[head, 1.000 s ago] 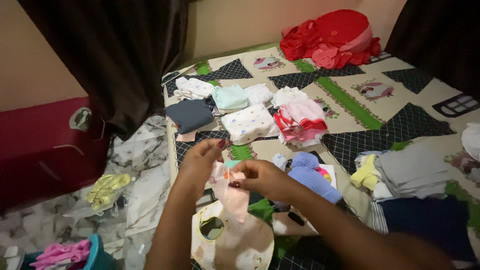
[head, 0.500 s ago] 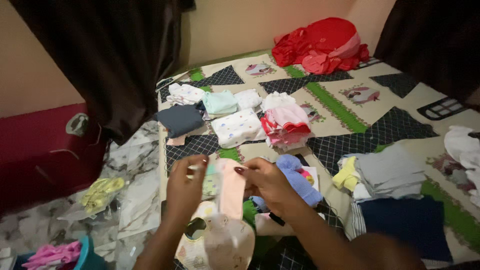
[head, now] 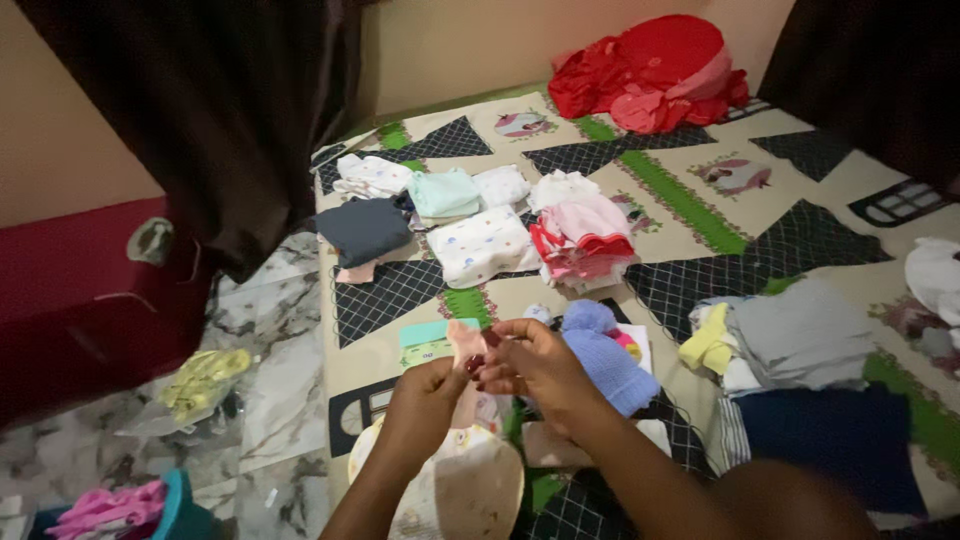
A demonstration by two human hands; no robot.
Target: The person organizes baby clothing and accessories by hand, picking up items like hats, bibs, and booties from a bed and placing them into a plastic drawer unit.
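One small pink garment (head: 466,345) sits pinched between both hands above the near edge of the patterned bedspread (head: 700,200) — its long axis runs roughly up and down in view, top end pointing away from the person. Left hand (head: 425,395) clamps its lower part, right hand (head: 530,365) nips the upper edge, fingertips closed on cloth. Just beside it — one blue knit hat (head: 605,360). Farther up, seven or so folded pieces in a row, one pink stack (head: 585,235) among them. One red bundle (head: 655,70) at the far end.

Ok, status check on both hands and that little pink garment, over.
Left hand and right hand both pinching the small pink garment above the bed. Blue knit hat right beside them. Nothing blocking.
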